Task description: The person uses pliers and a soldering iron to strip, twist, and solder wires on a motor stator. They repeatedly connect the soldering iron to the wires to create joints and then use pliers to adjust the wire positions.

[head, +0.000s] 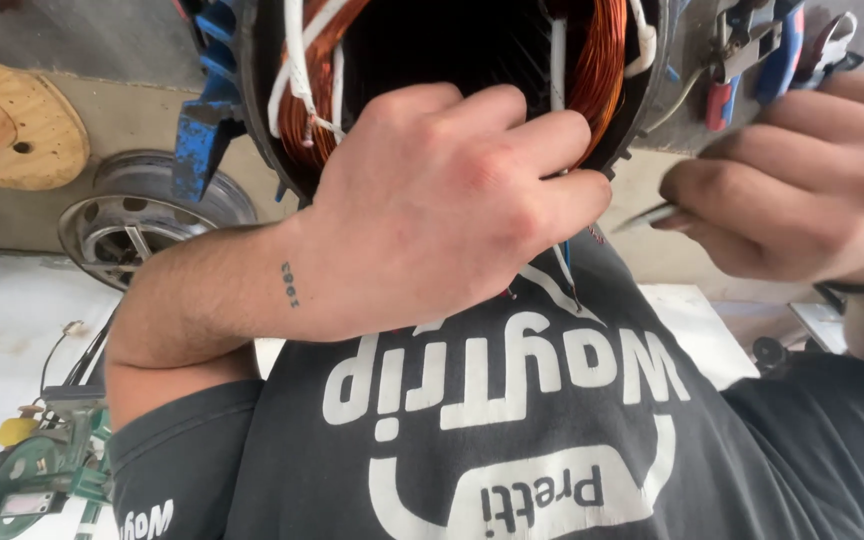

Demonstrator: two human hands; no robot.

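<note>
A motor stator (242, 90) with a blue finned housing and copper windings (602, 60) fills the top of the view. White sleeved leads (297, 60) run over the coils. My left hand (442, 200) is curled at the stator's lower rim, fingertips pinched on thin wires (564, 268) that hang below it. Just to the right, my right hand (802, 180) grips a slim metal tool (644, 215) whose tip points toward my left fingertips. My dark printed shirt (552, 440) covers the lower part of the view.
Pliers with red and blue handles (752, 50) lie at the upper right. A wooden cable spool (22, 120) and a metal wheel rim (142, 215) are at the left. A green machine (42, 465) stands at the lower left on a pale floor.
</note>
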